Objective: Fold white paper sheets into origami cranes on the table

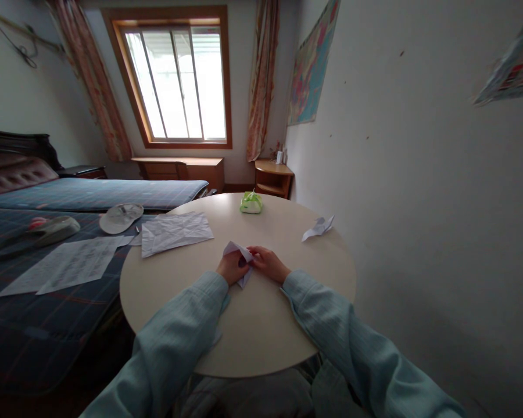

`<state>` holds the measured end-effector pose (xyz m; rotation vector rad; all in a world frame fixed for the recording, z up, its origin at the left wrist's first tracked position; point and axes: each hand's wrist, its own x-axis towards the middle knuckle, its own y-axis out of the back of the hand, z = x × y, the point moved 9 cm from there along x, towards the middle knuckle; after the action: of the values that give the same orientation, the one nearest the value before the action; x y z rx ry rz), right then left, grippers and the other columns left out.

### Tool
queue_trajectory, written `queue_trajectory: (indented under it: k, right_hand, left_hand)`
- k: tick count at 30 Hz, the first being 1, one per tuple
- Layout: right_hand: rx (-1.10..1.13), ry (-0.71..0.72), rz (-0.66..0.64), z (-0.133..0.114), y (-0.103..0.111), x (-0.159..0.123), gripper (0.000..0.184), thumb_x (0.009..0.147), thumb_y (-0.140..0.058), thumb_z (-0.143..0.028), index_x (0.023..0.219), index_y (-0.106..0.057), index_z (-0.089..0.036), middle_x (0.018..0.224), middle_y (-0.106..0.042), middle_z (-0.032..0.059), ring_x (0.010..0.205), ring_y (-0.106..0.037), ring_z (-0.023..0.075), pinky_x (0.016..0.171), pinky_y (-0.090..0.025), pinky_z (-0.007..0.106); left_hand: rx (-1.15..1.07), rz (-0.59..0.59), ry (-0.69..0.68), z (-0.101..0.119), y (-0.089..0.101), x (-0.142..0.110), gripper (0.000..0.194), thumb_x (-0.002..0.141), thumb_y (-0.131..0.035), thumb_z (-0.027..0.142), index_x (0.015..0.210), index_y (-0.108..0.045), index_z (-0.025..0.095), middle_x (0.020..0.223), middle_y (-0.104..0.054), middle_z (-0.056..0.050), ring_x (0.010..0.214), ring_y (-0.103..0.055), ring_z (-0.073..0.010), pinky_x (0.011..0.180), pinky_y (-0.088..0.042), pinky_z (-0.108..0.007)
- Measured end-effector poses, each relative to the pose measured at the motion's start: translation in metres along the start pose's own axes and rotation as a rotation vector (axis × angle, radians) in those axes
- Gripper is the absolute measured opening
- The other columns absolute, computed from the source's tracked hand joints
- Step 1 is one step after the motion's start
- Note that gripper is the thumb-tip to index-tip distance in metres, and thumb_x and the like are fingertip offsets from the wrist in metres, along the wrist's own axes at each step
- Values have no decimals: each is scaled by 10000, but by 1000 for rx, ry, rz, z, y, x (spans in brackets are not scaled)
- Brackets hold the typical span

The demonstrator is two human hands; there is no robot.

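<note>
A small folded piece of white paper (239, 251) is held over the middle of a round beige table (192, 302). My left hand (230, 268) grips its left side with curled fingers. My right hand (267, 262) pinches its right edge. Both arms wear light blue sleeves. A crumpled flat sheet of paper (174, 231) lies on the table to the left of my hands. A small folded paper shape (317, 227) rests near the table's right edge.
A green and white tissue pack (251, 202) sits at the table's far side. To the left stands a bed (47, 325) with printed sheets (70, 264), a white cap (121, 217) and a grey object. A white wall is close on the right. Window and wooden desks lie beyond.
</note>
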<state>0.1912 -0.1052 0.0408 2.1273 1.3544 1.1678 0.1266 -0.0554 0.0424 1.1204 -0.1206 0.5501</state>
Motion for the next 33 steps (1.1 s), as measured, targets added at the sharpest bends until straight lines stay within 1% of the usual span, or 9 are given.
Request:
queue_trajectory:
  k: [3, 5, 7, 13, 21, 25, 33]
  right_hand:
    - [17, 8, 17, 0, 0, 0, 380, 673, -532, -161, 1052, -507, -177, 959, -590, 51, 869, -539, 147, 808, -407, 291]
    - [28, 14, 18, 0, -1, 0, 392, 660, -532, -146, 1050, -505, -180, 948, -592, 46, 858, -540, 145, 804, -408, 289]
    - [34, 12, 20, 0, 0, -1, 388, 659, -537, -158, 1046, -505, -172, 947, -590, 51, 849, -541, 143, 800, -409, 287]
    - [31, 15, 10, -3, 0, -1, 391, 681, -552, -266, 1049, -504, -141, 918, -592, 70, 825, -545, 148, 764, -419, 277]
    - [34, -2, -3, 0, -1, 0, 392, 628, -583, -187, 1016, -522, -174, 947, -594, 46, 851, -542, 149, 774, -412, 277]
    - [17, -21, -8, 1, 0, 0, 404, 614, -598, -189, 1011, -527, -165, 955, -591, 56, 857, -539, 159, 780, -409, 288]
    - [34, -15, -10, 1, 0, 0, 399, 614, -595, -191, 1008, -529, -183, 959, -590, 41, 860, -539, 154, 785, -404, 286]
  left_hand:
    - [-15, 11, 18, 0, 2, 0, 254, 681, -494, 281, 867, -594, 139, 791, -629, -46, 711, -562, -151, 636, -429, -226]
    - [13, -8, 54, -2, 1, -1, 304, 702, -481, 365, 859, -598, 133, 774, -632, -56, 708, -567, -164, 627, -428, -236]
    - [45, -26, 90, -5, 1, -1, 343, 719, -460, 406, 859, -601, 126, 766, -634, -66, 709, -571, -173, 623, -427, -244]
    - [44, -8, 116, -10, 1, 0, 320, 754, -438, 371, 878, -604, 127, 828, -639, -85, 755, -581, -180, 662, -426, -254]
    - [25, 22, 164, -19, 0, 1, 304, 759, -446, 351, 856, -613, 117, 797, -648, -85, 713, -593, -173, 638, -434, -250]
    - [46, 20, 173, -19, 1, 2, 273, 753, -462, 329, 842, -621, 125, 798, -651, -81, 716, -596, -172, 634, -432, -243]
    - [96, 10, 177, -18, 2, 2, 273, 751, -459, 337, 824, -624, 131, 758, -649, -74, 700, -590, -169, 622, -424, -239]
